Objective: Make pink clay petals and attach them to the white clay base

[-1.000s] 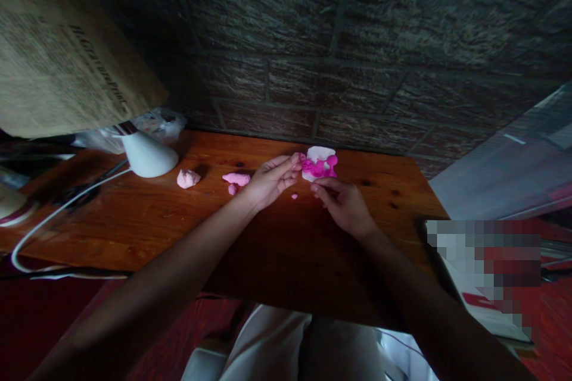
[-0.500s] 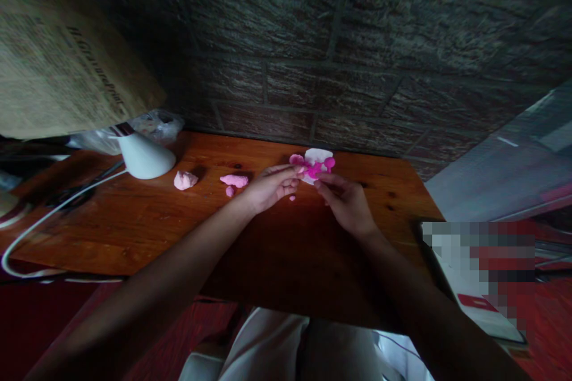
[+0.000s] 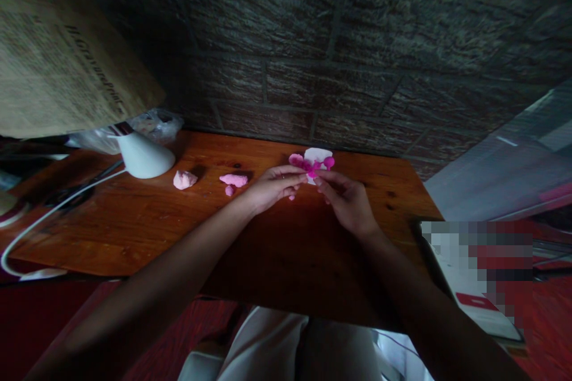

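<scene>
Between the fingertips of my left hand point(image 3: 276, 188) and my right hand point(image 3: 348, 197) is a magenta lobed piece of what looks like modelling clay point(image 3: 315, 166). Both hands pinch it from either side, just above the table. Behind it lies a white sheet point(image 3: 320, 156), partly covered by the magenta shapes. A pinkish round lump point(image 3: 295, 159) shows by the sheet's left edge; whether it joins the held piece I cannot tell. To the left of my left hand rest a long pink lump point(image 3: 234, 180), a small pink ball point(image 3: 229, 190) and a paler lump point(image 3: 185, 179).
A lamp with a white base point(image 3: 147, 158) and a printed paper shade point(image 3: 75, 53) stands on the wooden table point(image 3: 134, 220) at the left, its white cord point(image 3: 53, 214) curving forward. A crumpled plastic bag point(image 3: 161, 122) lies behind it. A brick wall point(image 3: 295, 83) borders the back.
My left fingers have shifted slightly right along the magenta piece, closer to my right fingertips. The lumps on the table stay in place.
</scene>
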A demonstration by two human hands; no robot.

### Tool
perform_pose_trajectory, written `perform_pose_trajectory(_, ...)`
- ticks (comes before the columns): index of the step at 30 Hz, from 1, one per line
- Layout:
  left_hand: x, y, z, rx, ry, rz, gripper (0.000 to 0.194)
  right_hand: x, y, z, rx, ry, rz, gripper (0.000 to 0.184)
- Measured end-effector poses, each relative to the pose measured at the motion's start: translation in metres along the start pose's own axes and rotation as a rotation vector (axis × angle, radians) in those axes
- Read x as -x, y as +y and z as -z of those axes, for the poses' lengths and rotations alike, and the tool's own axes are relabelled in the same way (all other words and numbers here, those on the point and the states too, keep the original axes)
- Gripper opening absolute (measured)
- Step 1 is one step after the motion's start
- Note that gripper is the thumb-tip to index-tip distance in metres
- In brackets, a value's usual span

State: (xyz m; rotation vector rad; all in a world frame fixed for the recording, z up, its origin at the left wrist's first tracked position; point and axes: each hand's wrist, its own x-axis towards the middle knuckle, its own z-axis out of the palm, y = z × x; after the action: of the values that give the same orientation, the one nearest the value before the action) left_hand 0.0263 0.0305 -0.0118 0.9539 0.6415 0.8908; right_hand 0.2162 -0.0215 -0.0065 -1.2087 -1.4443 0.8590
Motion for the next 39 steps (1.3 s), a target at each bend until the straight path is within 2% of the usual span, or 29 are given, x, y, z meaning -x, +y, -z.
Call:
perform_pose_trajectory(4, -0.001, 0.000, 0.001, -0.038, 0.004, -0.025, 0.027, 0.000, 0.000, 0.000, 0.014, -0.014, 0.008, 0.032)
perform_pose_trajectory(10, -0.002, -0.003, 0.001, -0.168, -0.019, -0.130, 0.027, 0.000, -0.001, -0.002, 0.009, -0.016, 0.019, 0.032)
perform_pose_trajectory(14, -0.001, -0.002, -0.001, -0.204, -0.013, -0.138, 0.030, 0.000, -0.001, -0.003, -0.012, 0.015, 0.011, 0.028)
perform_pose_trajectory(31, 0.004, 0.001, -0.008, -0.412, 0.040, -0.278, 0.011, -0.001, -0.001, -0.003, -0.135, -0.024, -0.072, 0.032)
perform_pose_trajectory(39, 0.006, 0.003, -0.009, -0.441, -0.034, -0.283, 0.015, 0.000, 0.000, -0.003, -0.141, -0.027, -0.054, 0.031)
